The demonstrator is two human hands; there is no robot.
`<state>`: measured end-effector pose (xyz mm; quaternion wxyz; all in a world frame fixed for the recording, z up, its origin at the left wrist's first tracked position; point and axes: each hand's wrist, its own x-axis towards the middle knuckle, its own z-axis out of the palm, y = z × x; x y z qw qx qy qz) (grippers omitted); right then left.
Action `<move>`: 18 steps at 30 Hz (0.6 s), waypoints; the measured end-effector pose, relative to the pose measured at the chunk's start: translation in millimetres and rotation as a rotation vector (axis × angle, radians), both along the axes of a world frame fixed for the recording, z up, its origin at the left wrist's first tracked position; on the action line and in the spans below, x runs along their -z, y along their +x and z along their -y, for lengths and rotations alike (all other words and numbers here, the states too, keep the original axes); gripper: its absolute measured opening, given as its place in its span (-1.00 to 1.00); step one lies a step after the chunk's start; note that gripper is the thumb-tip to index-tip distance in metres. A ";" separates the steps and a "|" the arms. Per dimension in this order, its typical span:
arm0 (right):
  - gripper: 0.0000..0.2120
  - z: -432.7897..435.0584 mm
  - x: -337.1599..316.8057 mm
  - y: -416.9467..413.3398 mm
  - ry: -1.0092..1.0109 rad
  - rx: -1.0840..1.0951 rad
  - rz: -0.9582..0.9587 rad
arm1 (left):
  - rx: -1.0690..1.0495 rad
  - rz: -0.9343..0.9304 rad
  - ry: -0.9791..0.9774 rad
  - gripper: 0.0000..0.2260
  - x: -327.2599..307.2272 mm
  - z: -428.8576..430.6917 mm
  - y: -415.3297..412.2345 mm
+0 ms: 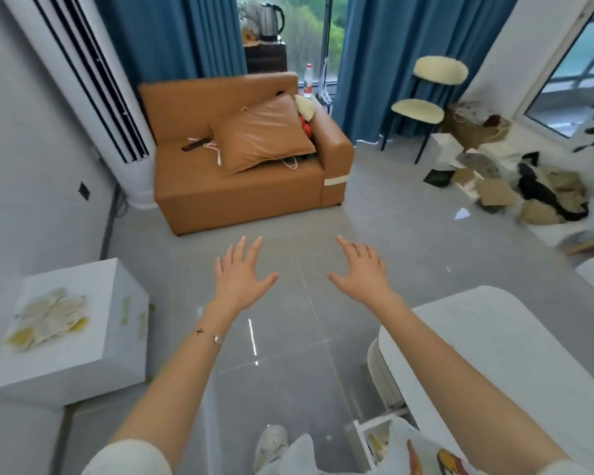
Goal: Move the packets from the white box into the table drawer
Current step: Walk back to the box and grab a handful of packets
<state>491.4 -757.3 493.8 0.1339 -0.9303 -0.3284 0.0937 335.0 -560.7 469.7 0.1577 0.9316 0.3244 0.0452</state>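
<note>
1. We are holding both hands out over the floor with nothing in them: the left hand (242, 275) and the right hand (362, 270) each have a released grip, fingers spread, palms down.
2. The white box (72, 334) is standing on the floor well off to the left of our left grip, and the packets (48, 320), pale and yellow, are lying piled in it.
3. The table drawer (378, 440) is sitting open below and behind our right grip, under the white worktop (515, 341). Something yellow and white is showing inside, though we cannot tell whether those are packets.
4. We are judging that most of the work is left: the box looks well filled, and neither grip is carrying anything.
5. The grey tiled floor (288, 303) is glossy. Ahead of both grips a tan sofa (240, 180) is standing before blue curtains (172, 36), with a stool and scattered clutter to the far right.
</note>
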 end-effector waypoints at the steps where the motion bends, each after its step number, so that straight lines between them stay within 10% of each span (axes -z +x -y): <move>1: -0.23 -26.5 -1.3 -0.9 0.002 -0.025 -0.009 | -0.028 -0.006 0.006 -0.27 -0.4 -22.1 -8.7; 18: -0.22 -376.3 23.5 -37.5 0.002 -0.525 -0.033 | -0.510 -0.054 -0.050 -0.25 17.2 -262.6 -110.8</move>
